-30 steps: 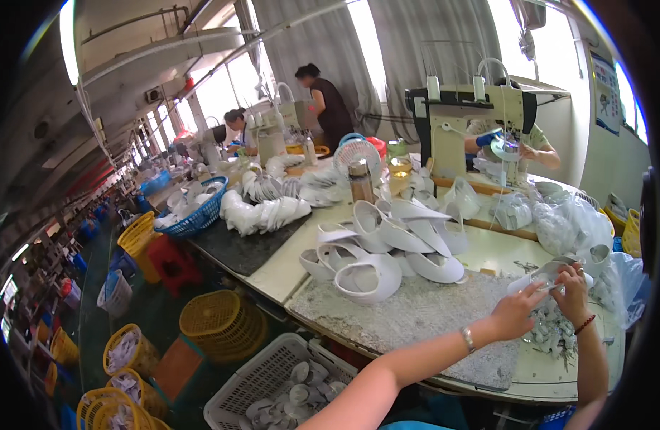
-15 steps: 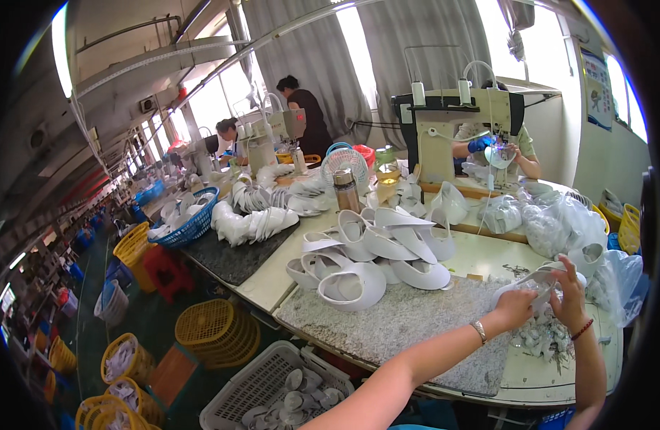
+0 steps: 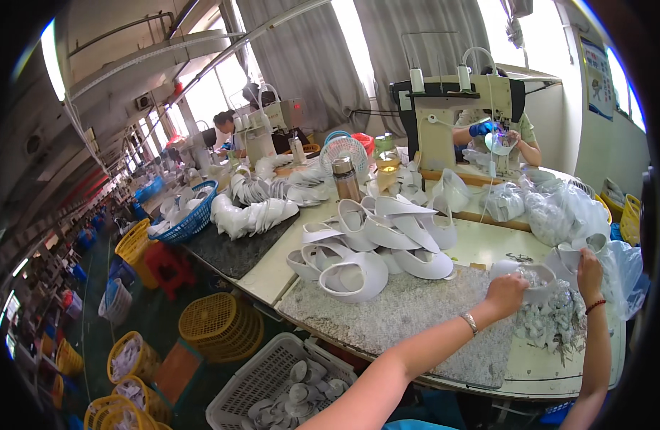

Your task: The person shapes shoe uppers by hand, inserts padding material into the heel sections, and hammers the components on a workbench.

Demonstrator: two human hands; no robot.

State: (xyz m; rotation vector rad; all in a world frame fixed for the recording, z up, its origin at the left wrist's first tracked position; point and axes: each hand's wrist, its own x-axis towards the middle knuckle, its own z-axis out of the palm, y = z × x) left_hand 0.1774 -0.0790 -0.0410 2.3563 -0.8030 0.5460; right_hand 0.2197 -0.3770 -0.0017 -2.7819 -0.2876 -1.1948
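My left hand (image 3: pixel 507 297) is closed on the rim of a white shoe upper (image 3: pixel 542 288), held low over the right part of the table. My right hand (image 3: pixel 590 275) has its fingers curled at the edge of a second white shoe upper (image 3: pixel 567 259), beside the plastic bags. Below both hands lies a heap of pale scraps and thread ends (image 3: pixel 552 322). A pile of similar white uppers (image 3: pixel 355 278) rests to the left of my hands, on a speckled grey mat (image 3: pixel 408 326).
Clear plastic bags (image 3: pixel 562 211) crowd the right back. Behind the pile stand a metal flask (image 3: pixel 345 180) and a sewing machine (image 3: pixel 437 136), with a co-worker (image 3: pixel 527 132) behind it. A grey crate (image 3: pixel 237 383) holding white pieces sits below the table; yellow baskets (image 3: pixel 219 326) stand left.
My right hand has come away from the upper in my left hand, moving right and down to another upper. The left hand has shifted slightly down and left, still gripping its upper.
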